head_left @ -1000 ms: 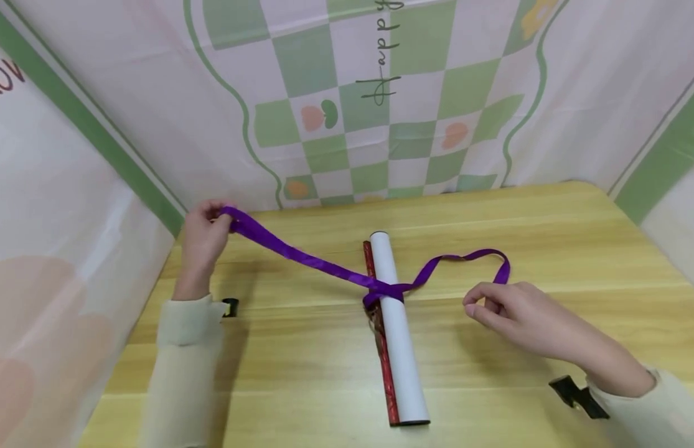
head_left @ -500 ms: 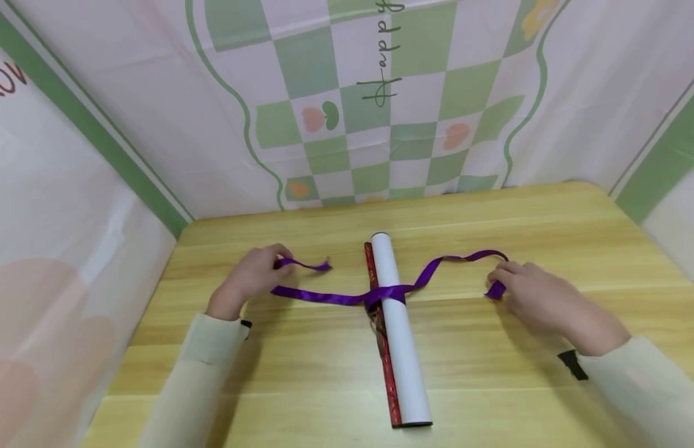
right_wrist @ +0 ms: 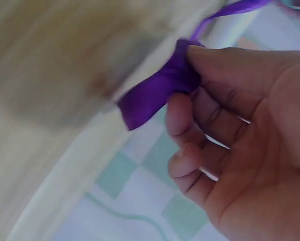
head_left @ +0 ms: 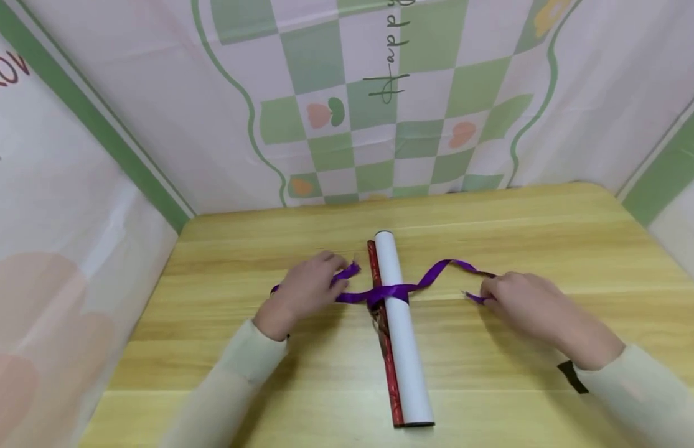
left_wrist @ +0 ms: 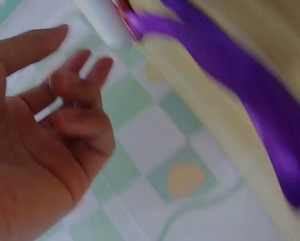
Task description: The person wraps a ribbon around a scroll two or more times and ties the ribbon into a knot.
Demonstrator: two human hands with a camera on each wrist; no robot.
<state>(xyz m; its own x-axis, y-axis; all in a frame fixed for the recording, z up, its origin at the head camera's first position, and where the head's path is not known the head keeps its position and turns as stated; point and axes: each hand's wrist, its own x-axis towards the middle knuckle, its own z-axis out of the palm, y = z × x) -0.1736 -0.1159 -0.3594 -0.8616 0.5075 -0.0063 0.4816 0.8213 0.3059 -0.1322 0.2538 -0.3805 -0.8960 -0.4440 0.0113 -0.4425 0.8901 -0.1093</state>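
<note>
A purple ribbon [head_left: 388, 291] goes around a white roll [head_left: 408, 354] and the narrow red strip [head_left: 391, 379] along its left side. The roll lies lengthwise on the table. My right hand [head_left: 528, 308] pinches the ribbon's right tail between thumb and fingers, its loose end [right_wrist: 147, 98] sticking out in the right wrist view. Left of the roll, my left hand [head_left: 304, 289] hovers over the left tail. In the left wrist view its fingers [left_wrist: 82, 80] are loosely bent with nothing between them, and the ribbon [left_wrist: 230, 75] lies apart from them.
The wooden table [head_left: 240, 386] reaches back to a printed cloth [head_left: 324, 62] with green checks. More cloth walls [head_left: 61, 280] stand at the sides. A dark string-like piece [head_left: 377, 320] hangs at the red strip's left edge.
My left hand has let go of the left tail, which has dropped to the table, and has moved right toward the roll. My right hand has taken hold of the right tail's end.
</note>
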